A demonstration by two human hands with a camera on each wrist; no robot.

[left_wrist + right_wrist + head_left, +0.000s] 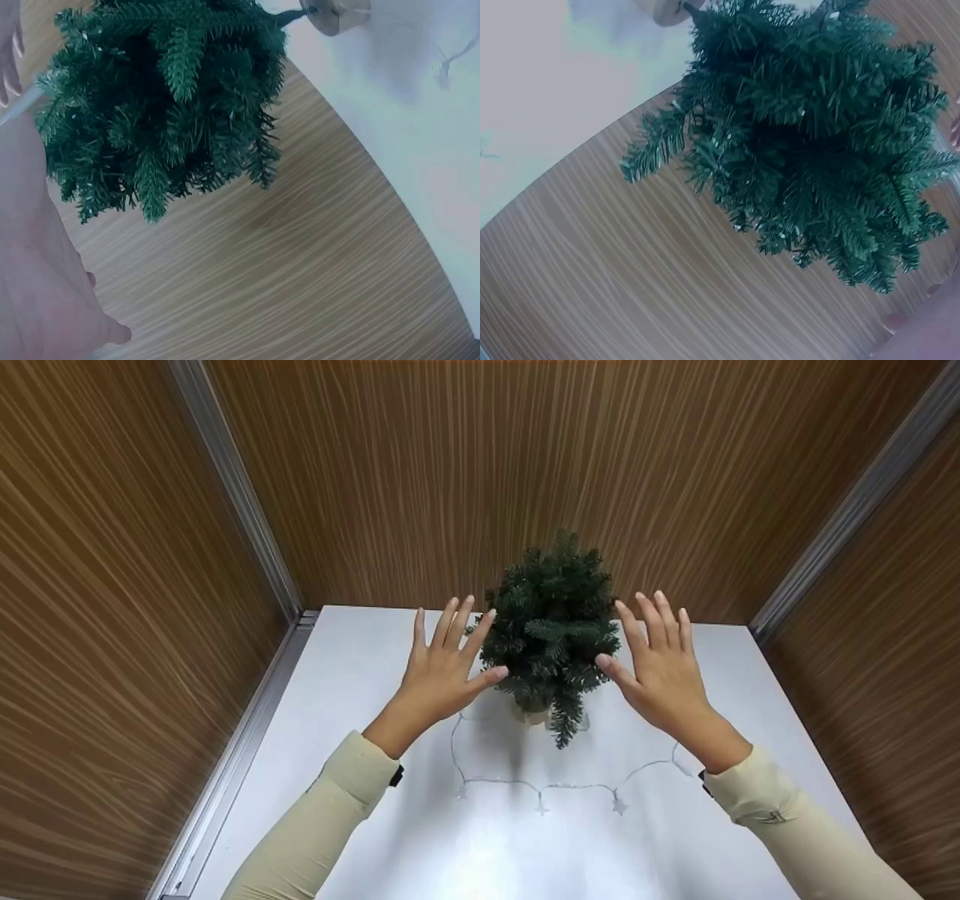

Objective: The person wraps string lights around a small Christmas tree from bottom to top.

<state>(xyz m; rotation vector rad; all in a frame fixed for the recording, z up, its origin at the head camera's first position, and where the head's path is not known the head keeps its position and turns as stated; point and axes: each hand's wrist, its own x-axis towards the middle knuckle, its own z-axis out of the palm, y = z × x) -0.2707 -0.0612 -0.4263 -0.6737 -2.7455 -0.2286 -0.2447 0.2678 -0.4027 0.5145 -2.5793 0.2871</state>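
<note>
A small dark green artificial fir tree (pixel 551 630) stands upright on a round pale wooden base (pixel 531 715) on the white table (pixel 360 675). My left hand (pixel 448 660) is spread flat just left of the tree, thumb tip at its lower branches. My right hand (pixel 654 656) is spread flat just right of it, thumb near the foliage. Neither holds anything. A clear string of small star lights (pixel 540 789) lies on the table in front of the tree. The tree (pixel 161 105) fills the left wrist view, and the tree (pixel 817 142) fills the right wrist view.
Wood-grain walls (pixel 480 472) close in the table at the back and on both sides, with metal corner strips (pixel 232 487). The tree stands near the back wall. Bare white tabletop lies at front, around the light string.
</note>
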